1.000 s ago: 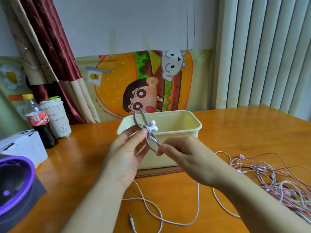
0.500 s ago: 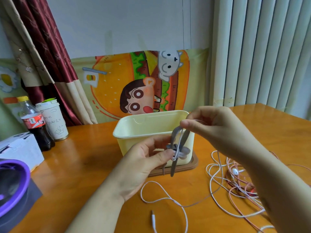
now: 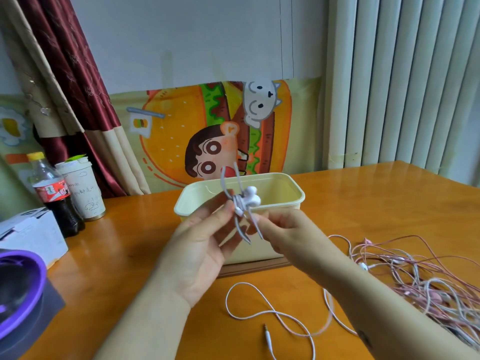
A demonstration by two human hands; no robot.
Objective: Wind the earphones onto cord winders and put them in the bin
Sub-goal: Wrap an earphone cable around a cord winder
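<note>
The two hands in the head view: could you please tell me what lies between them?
In the head view, a grey cord winder with white earbuds sits between the left hand and right hand.

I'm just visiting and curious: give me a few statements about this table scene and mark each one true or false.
1. The left hand holds a grey cord winder with white earbuds on it. True.
2. The cream bin is already full of wound earphones. False: no earphones show in the part of its inside that is visible.
3. A tangle of pink and white earphone cords lies on the table to the person's right. True.
4. The cola bottle stands inside the bin. False: it stands on the table at far left, beside a paper cup.
</note>
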